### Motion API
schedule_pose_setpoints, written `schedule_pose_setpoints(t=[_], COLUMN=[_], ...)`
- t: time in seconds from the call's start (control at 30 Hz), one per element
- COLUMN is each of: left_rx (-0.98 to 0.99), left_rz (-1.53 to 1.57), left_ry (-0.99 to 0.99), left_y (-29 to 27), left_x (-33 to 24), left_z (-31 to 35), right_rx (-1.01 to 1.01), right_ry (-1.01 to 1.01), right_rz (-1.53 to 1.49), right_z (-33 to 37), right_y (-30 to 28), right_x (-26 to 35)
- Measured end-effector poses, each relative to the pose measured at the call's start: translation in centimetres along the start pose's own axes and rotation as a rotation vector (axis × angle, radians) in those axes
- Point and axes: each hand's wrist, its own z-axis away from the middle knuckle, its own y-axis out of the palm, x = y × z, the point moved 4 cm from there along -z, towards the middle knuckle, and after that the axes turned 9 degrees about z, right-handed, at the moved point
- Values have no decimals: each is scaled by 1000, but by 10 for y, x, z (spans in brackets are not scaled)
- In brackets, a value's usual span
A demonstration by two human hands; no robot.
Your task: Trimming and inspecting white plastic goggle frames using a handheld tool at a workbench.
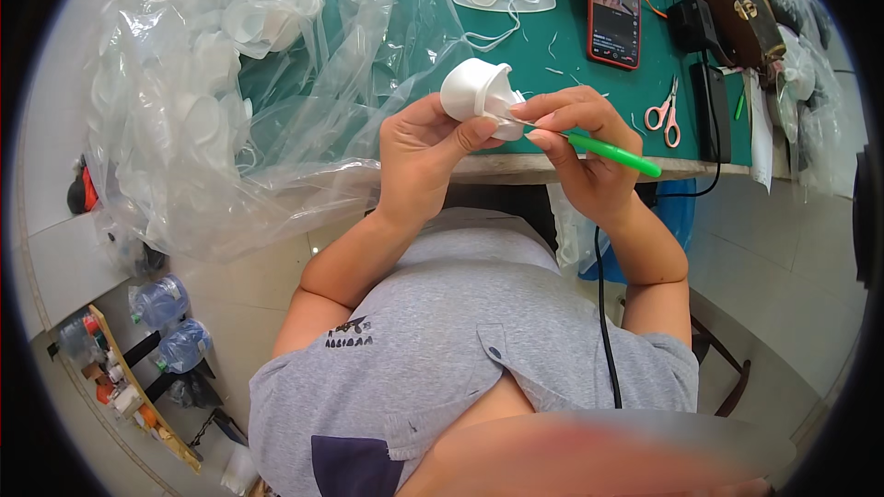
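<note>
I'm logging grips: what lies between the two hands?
In the head view, the white cup-shaped piece in the left hand, plus the metal end of the green-handled tool in the right hand.

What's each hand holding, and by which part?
Left hand: white part, by its near side. Right hand: green-handled tool, toward its thin metal end.

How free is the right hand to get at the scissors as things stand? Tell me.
Probably yes: the scissors lie just to the right of the right hand, with nothing seen over them. But that hand holds a green tool, which it would likely have to put down first.
</note>
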Motion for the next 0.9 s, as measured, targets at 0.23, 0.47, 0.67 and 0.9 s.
schedule_pose_setpoints(t=[0.23,0.47,0.67,0.9], left_rx=[29,17,538,595], left_rz=[-64,-98,-183,-118], left_ry=[104,71,204,-320], left_y=[5,10,16,33], left_x=[6,5,1,26], left_z=[-2,-3,3,6], right_rx=[31,-183,-512,-156], right_ry=[-160,-190,1,85], right_rz=[247,313,277,-372], right_z=[-3,-13,-27,-14], right_y=[-1,-38,-103,-54], right_x=[8,-27,-62,-1])
